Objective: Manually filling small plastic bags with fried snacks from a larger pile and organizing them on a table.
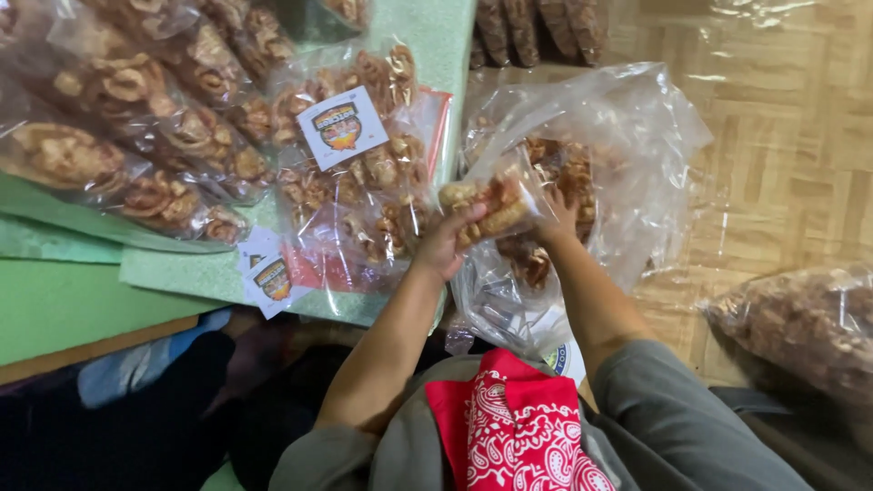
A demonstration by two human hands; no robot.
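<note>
— What could you not make out from where you stood?

— The big clear bag point(627, 173) on the plastic-covered parquet floor point(782, 136) hid much of its fried snacks behind creased film; the right hand point(556, 218) was sunk inside its mouth, fingers buried, so I could not tell whether it was clenched or slack; another bulging bag point(800, 327) at the right was cut off by the edge.

— And the packages?

— Sealed packets point(136, 127) lay heaped on the green table point(64, 300); the nearest packet point(364, 173) carried a square white label point(342, 125) with an orange-and-dark emblem; loose labels point(268, 273) of the same kind lay at the table's edge.

— The piece being handled?

— A small clear bag of golden-brown curls point(491, 207), held just above the big bag's opening; the left hand point(447, 244) grasped it from below, thumb pressed on its side.
</note>
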